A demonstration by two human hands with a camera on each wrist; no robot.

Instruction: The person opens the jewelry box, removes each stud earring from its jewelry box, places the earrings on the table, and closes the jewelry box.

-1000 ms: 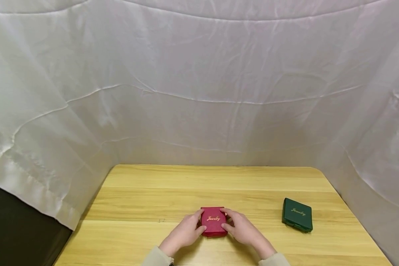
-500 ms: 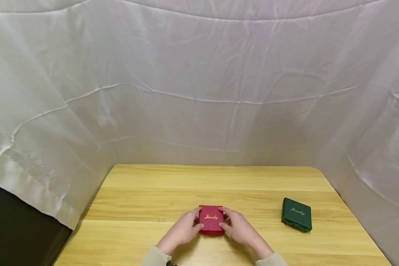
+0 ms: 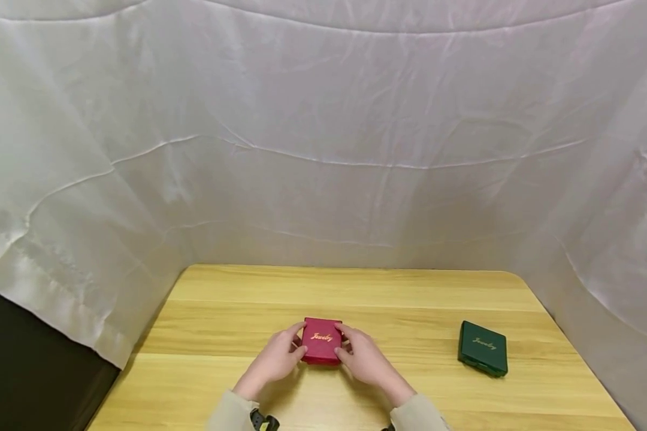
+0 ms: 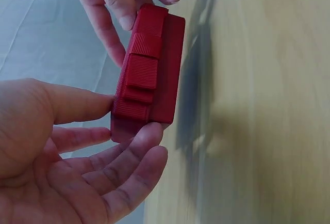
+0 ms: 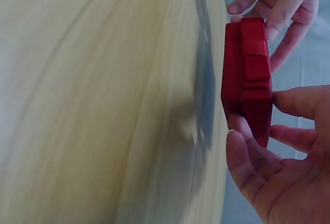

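Observation:
A red jewelry box (image 3: 322,342) with gold "Jewelry" lettering on its lid is held between both hands. My left hand (image 3: 276,357) grips its left side, thumb and fingertips on the edges. The right hand (image 3: 363,358) grips the opposite side in the same way. Both wrist views show the red box (image 4: 154,69) off the tabletop, its shadow apart from it. A ribbed ribbon bow (image 5: 256,53) runs along its front face. To the right, a dark green jewelry box (image 3: 483,348) with matching lettering lies on the table.
The wooden table (image 3: 237,311) has rounded far corners. Pale cloth (image 3: 313,197) hangs behind it and along both sides. A black surface (image 3: 32,359) shows at the lower left. Dark wristbands (image 3: 264,421) peek out at the sleeves.
Both hands have carried the red jewelry box to the left and slightly farther from the body, their grip unchanged. The green box stays in place.

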